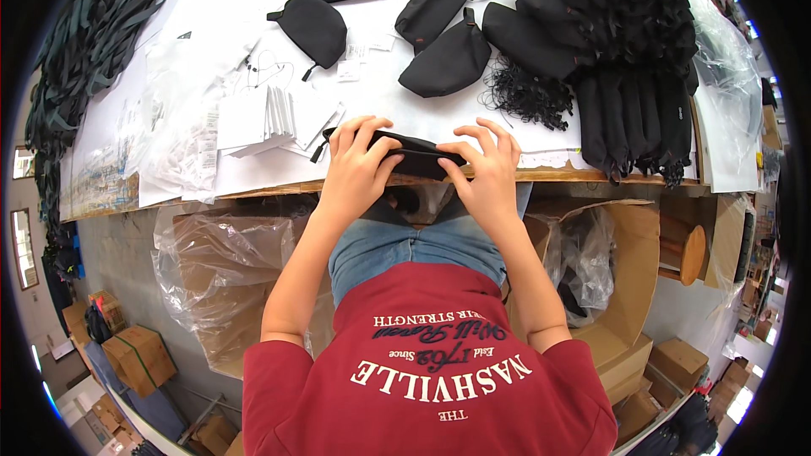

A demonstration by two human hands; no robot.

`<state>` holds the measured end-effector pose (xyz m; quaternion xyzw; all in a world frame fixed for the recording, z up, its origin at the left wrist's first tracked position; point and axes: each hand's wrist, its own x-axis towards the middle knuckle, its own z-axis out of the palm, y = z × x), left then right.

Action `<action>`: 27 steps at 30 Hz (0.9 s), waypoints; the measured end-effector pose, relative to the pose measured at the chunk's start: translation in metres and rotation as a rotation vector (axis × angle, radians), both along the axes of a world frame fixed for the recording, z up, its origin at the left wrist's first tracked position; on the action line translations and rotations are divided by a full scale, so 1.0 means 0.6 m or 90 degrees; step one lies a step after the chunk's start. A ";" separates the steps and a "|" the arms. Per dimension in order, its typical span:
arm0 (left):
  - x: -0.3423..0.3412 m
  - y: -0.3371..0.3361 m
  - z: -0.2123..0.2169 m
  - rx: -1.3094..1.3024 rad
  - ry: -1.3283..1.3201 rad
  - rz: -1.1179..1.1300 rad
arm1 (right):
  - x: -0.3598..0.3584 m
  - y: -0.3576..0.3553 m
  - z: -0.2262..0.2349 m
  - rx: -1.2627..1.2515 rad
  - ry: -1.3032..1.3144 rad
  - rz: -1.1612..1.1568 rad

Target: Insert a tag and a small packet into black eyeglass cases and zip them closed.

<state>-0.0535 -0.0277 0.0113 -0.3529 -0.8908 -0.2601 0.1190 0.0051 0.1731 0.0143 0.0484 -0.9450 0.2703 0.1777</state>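
Between my hands, at the table's front edge, is a black zippered pouch (416,164), its long opening facing up. My left hand (359,156) grips the pouch's left end, fingers bent over the rim; a zipper pull dangles beside it. The right end is pinched by my right hand (487,160), thumb and fingers on the edge. Beyond them on the white tabletop lie two black pouches (312,29) to the left and two more (445,59) to the right. A stack of white cards (269,118) stands left of my left hand.
A large pile of black pouches (608,8) fills the back right, with a tangle of black cords (528,93) beside it. Clear plastic bags (182,135) and dark straps (93,51) lie on the left. Cardboard boxes (629,279) with plastic liners stand below the table edge.
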 end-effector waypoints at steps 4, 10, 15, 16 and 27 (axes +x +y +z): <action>0.019 -0.009 -0.004 0.098 -0.048 0.123 | 0.006 0.000 -0.017 -0.114 0.001 -0.035; 0.035 -0.007 -0.047 0.574 -0.231 0.217 | 0.045 -0.019 -0.006 -0.352 -0.003 -0.093; 0.058 -0.001 -0.045 0.870 -0.838 0.081 | 0.065 -0.032 0.004 -0.566 -0.136 0.011; 0.061 -0.003 -0.046 0.871 -0.887 0.037 | 0.068 -0.028 0.007 -0.596 -0.199 0.089; 0.082 0.034 0.021 0.617 -1.030 -0.111 | 0.005 -0.001 0.086 -0.484 -0.064 0.116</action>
